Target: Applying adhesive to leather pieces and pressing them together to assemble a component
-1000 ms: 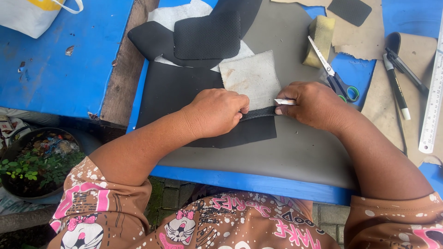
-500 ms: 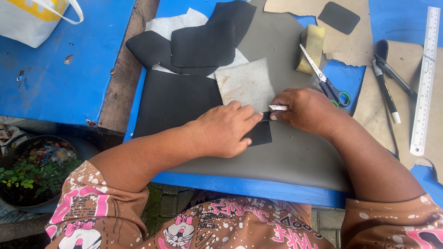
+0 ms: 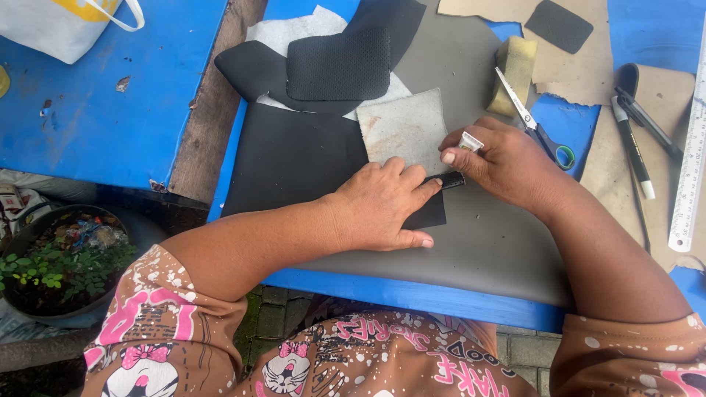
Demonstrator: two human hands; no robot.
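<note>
Pressing flat on the black leather sheet (image 3: 294,158), the left hand (image 3: 382,209) adjoins a narrow black strip (image 3: 450,180) running left-right; the right hand (image 3: 507,165), pinching a small silver blade (image 3: 471,141), is nearer.

Head-worn camera, the single view, is looking steeply down from above the person's chest onto the near edge of a blue table (image 3: 110,95). It is facing forward and away from the body, so the patterned shirt (image 3: 368,360) is filling the bottom edge and the table's far part is running out at the top. It is sitting close: both forearms are entering from the lower corners, and the left hand (image 3: 382,206) and right hand (image 3: 504,162) are meeting near the centre. At the left, ground and a plant pot (image 3: 51,265) are showing below the table.
</note>
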